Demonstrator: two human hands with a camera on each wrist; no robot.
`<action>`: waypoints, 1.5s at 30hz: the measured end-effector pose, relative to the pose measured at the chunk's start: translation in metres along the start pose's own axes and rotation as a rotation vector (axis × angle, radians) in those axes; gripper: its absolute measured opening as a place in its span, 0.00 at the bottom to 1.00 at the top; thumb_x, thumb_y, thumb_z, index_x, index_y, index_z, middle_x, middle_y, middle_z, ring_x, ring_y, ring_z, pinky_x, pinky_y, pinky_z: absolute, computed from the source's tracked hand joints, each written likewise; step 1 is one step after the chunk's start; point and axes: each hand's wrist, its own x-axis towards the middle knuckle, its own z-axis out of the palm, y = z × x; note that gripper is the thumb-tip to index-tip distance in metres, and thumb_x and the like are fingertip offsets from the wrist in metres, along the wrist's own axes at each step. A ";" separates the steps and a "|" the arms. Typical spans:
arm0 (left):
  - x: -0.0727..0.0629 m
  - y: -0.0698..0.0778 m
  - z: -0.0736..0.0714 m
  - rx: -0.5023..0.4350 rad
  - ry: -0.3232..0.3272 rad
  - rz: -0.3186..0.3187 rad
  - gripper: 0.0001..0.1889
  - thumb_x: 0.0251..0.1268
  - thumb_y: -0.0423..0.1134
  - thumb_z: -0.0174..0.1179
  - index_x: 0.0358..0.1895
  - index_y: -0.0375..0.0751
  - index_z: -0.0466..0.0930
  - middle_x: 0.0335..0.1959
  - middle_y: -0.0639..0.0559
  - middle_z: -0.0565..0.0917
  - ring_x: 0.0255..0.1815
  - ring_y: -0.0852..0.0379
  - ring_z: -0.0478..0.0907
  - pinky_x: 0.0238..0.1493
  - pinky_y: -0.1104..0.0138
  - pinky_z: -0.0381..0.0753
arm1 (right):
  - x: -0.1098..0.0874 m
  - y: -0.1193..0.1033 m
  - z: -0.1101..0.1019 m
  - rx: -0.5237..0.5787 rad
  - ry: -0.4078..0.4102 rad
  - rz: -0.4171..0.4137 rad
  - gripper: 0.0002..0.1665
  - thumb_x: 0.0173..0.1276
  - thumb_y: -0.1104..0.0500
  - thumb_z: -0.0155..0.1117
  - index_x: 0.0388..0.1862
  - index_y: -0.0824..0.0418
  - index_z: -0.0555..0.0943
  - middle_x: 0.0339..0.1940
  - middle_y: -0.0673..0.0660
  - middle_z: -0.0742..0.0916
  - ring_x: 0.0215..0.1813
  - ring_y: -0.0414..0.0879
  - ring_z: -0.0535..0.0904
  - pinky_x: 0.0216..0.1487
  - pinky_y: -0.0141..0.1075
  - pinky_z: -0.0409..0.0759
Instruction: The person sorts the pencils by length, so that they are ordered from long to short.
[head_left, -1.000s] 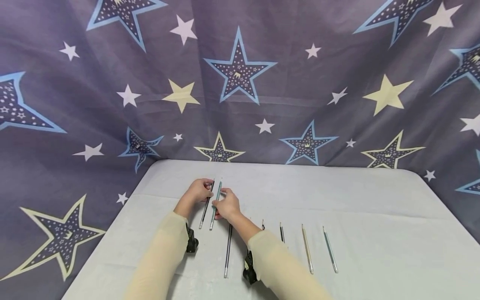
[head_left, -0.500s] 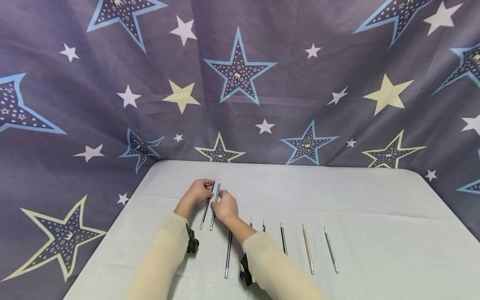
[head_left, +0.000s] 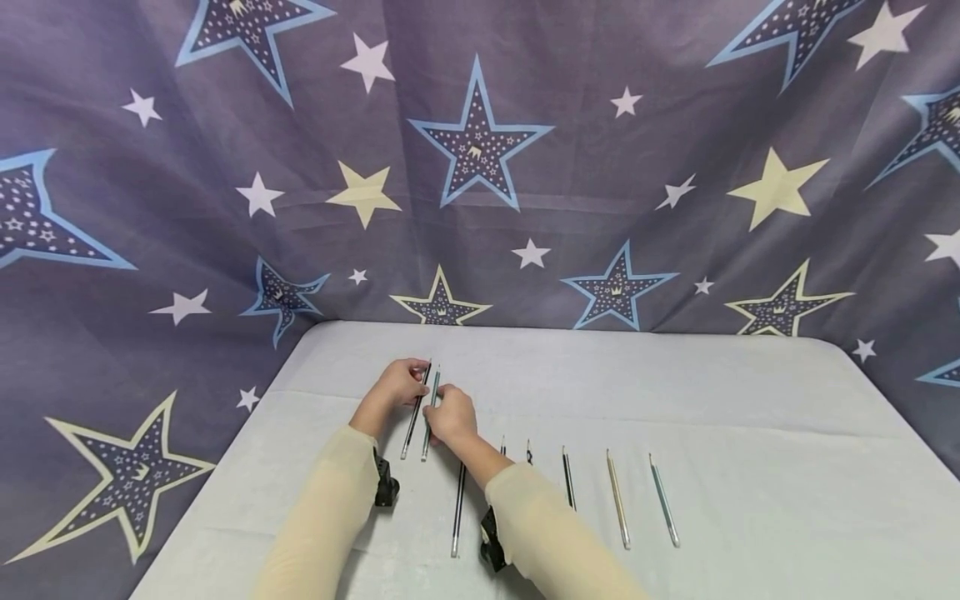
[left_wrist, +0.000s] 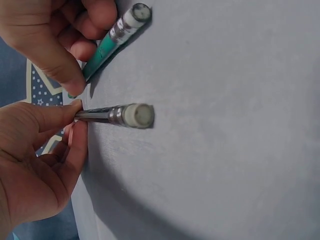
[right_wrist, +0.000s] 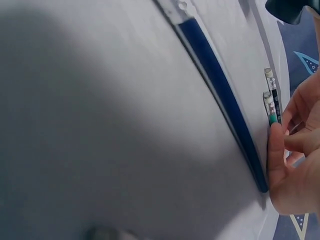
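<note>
At the back left of the table, my left hand (head_left: 400, 382) pinches a black pencil (head_left: 412, 425) between thumb and fingers. Beside it, my right hand (head_left: 454, 415) has its thumb and fingers on a green pencil (head_left: 427, 433). The two pencils lie nearly parallel, a small gap apart, with their eraser ends toward me. In the left wrist view, the black pencil's white eraser (left_wrist: 140, 116) points away from my left hand, and the green pencil (left_wrist: 102, 55) slants out from under my right thumb. A dark blue pencil (right_wrist: 220, 90) lies near my right hand.
More pencils lie in a spread row to the right: a black one (head_left: 569, 479), a gold one (head_left: 618, 500) and a green one (head_left: 664, 507). My right forearm partly covers others. A star-print curtain (head_left: 480, 233) hangs behind the white table (head_left: 750, 517).
My right hand has shifted slightly left and toward me. The green pencil's far end has come closer to the black pencil. My left hand stays where it was.
</note>
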 end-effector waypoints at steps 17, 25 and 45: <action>0.000 0.001 0.002 0.040 0.023 0.048 0.27 0.53 0.26 0.60 0.60 0.33 0.71 0.33 0.48 0.71 0.29 0.58 0.70 0.23 0.70 0.82 | -0.001 -0.006 -0.041 -0.023 -0.102 -0.008 0.24 0.65 0.54 0.61 0.59 0.60 0.74 0.30 0.56 0.86 0.20 0.48 0.82 0.18 0.29 0.74; -0.005 0.000 0.002 -0.010 0.028 0.014 0.24 0.57 0.31 0.59 0.60 0.34 0.71 0.39 0.43 0.75 0.30 0.56 0.74 0.26 0.68 0.83 | -0.006 -0.001 -0.058 -0.049 -0.117 -0.028 0.23 0.63 0.53 0.62 0.56 0.59 0.76 0.40 0.57 0.85 0.27 0.43 0.79 0.32 0.34 0.77; -0.026 0.012 -0.004 -0.008 0.027 0.117 0.24 0.63 0.44 0.59 0.58 0.33 0.72 0.38 0.42 0.77 0.26 0.56 0.76 0.24 0.68 0.81 | -0.026 0.018 -0.105 -0.137 -0.146 -0.101 0.18 0.63 0.53 0.63 0.50 0.60 0.79 0.35 0.56 0.84 0.30 0.44 0.76 0.27 0.32 0.74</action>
